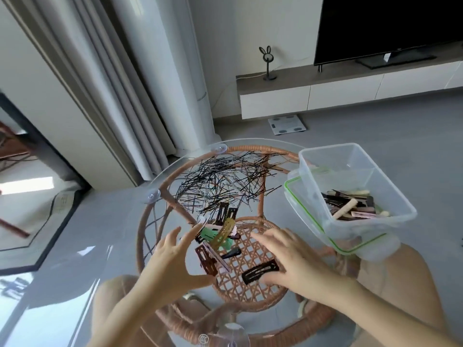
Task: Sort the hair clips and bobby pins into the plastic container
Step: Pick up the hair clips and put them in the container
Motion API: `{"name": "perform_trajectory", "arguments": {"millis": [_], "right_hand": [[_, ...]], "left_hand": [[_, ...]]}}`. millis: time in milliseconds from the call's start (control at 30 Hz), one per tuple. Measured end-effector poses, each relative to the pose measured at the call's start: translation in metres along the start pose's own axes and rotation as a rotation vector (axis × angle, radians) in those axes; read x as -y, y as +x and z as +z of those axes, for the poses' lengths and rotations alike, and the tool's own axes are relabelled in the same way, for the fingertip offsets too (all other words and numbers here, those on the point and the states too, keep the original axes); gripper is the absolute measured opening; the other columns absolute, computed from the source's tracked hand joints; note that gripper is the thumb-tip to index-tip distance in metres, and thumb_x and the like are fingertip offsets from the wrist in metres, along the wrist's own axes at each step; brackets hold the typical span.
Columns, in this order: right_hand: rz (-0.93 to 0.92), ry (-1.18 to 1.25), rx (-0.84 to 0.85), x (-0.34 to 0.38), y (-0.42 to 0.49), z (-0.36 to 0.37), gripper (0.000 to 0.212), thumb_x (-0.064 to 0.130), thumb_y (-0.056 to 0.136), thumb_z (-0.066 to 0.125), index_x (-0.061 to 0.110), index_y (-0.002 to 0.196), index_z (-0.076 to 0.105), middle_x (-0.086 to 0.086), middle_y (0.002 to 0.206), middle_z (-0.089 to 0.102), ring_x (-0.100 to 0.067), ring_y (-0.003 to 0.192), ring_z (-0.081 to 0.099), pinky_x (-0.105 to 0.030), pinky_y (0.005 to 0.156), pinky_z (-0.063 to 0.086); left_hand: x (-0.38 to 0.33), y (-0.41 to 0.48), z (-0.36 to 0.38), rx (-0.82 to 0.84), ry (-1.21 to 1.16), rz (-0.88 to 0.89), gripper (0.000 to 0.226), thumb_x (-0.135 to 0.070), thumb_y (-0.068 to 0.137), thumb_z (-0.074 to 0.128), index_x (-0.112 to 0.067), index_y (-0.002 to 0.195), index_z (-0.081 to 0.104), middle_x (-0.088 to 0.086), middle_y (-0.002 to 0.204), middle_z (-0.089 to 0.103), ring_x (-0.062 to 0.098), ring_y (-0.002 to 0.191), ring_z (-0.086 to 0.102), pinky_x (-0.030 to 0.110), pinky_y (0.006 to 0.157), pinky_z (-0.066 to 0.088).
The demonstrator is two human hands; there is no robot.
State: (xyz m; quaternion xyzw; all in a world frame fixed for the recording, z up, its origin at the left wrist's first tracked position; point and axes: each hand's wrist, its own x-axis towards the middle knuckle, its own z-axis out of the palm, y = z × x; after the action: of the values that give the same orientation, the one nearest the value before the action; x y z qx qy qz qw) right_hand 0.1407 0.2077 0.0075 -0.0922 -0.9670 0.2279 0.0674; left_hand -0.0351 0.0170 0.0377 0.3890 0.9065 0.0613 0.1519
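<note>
Head view, nearest first: I have the left hand [172, 259] open, fingers spread and thumb out, cupped beside the pile of hair clips [218, 236] and holding nothing, with its thumb close under a brown clip [205, 259]. The right hand [298, 259] is also open, fingers nearly straight and lying low over the glass tabletop [120, 246]. Its thumb is next to a black snap clip [260, 270] that lies flat and apart from the pile; I cannot tell whether it touches it. My read is that this is the gathering step. A flat clip on glass will likely slide rather than lift, so I would push it with the right fingers into the left palm and close both hands round the pile together, keeping the loose green and yellow pieces on top from spilling. Beyond the pile the bobby pins [225, 181] lie in a thin tangled heap and should stay out of the scoop. Farther right, the plastic container [390, 181] stands open on its green-rimmed lid [292, 196], with several clips already in its near corner. I would carry the handful low over its near wall.
</note>
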Motion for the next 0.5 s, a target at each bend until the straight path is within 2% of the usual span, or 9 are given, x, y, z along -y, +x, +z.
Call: {"name": "perform_trajectory", "arguments": {"millis": [67,167,233,300,333,433,500], "right_hand": [[-0.048,-0.03,0.014,0.008,0.018,0.007,0.092,0.047,0.075,0.064,0.038,0.142,0.002,0.004,0.141,0.026,-0.012,0.122,0.028,-0.029,0.104,0.031],[-0.095,-0.094,0.028,0.016,0.045,0.011,0.093,0.029,0.079,0.066,0.041,0.141,-0.002,0.002,0.15,0.013,-0.018,0.13,0.022,-0.034,0.107,0.029],[-0.145,-0.163,0.065,0.02,0.059,0.008,0.086,0.026,0.082,0.064,0.04,0.142,0.004,0.001,0.149,0.019,-0.021,0.128,0.026,-0.036,0.105,0.029],[-0.198,-0.195,0.11,0.024,0.066,0.005,0.074,0.035,0.083,0.061,0.035,0.142,0.017,-0.002,0.14,0.032,-0.02,0.118,0.033,-0.036,0.098,0.037],[-0.216,-0.195,0.111,0.026,0.068,0.005,0.067,0.033,0.084,0.06,0.03,0.141,0.024,-0.003,0.133,0.037,-0.02,0.112,0.035,-0.033,0.093,0.039],[-0.285,-0.276,0.05,0.032,0.069,0.005,0.049,0.006,0.089,0.049,0.017,0.134,0.037,-0.006,0.115,0.047,-0.02,0.098,0.043,-0.03,0.082,0.047],[-0.349,-0.364,0.032,0.035,0.067,0.004,0.038,-0.001,0.088,0.045,0.008,0.125,0.046,-0.007,0.103,0.054,-0.02,0.089,0.05,-0.03,0.074,0.052]], "left_hand": [[0.0,0.002,0.005,-0.047,-0.002,-0.002,0.113,-0.07,0.053,0.067,-0.05,0.139,-0.004,0.004,0.154,0.016,0.025,0.139,0.021,0.044,0.11,0.029],[-0.005,0.009,0.009,-0.138,-0.027,0.088,0.104,-0.063,0.057,0.071,-0.041,0.142,0.015,-0.002,0.142,0.038,0.019,0.127,0.033,0.035,0.105,0.034],[-0.006,0.011,0.009,-0.173,-0.055,0.134,0.092,-0.054,0.061,0.074,-0.037,0.139,0.029,-0.005,0.133,0.047,0.015,0.12,0.039,0.03,0.1,0.037],[-0.005,0.013,0.008,-0.195,-0.066,0.173,0.077,-0.046,0.064,0.076,-0.032,0.133,0.044,-0.007,0.125,0.053,0.014,0.114,0.045,0.029,0.099,0.04],[-0.004,0.013,0.008,-0.204,-0.068,0.191,0.069,-0.043,0.066,0.075,-0.031,0.129,0.05,-0.007,0.12,0.055,0.014,0.11,0.048,0.028,0.098,0.042],[0.0,0.011,0.007,-0.232,-0.08,0.224,0.054,-0.038,0.071,0.073,-0.032,0.122,0.057,-0.009,0.112,0.058,0.013,0.104,0.053,0.027,0.095,0.045],[0.004,0.009,0.007,-0.248,-0.081,0.251,0.049,-0.039,0.073,0.071,-0.031,0.12,0.059,-0.01,0.113,0.059,0.011,0.105,0.053,0.023,0.095,0.044]]}}
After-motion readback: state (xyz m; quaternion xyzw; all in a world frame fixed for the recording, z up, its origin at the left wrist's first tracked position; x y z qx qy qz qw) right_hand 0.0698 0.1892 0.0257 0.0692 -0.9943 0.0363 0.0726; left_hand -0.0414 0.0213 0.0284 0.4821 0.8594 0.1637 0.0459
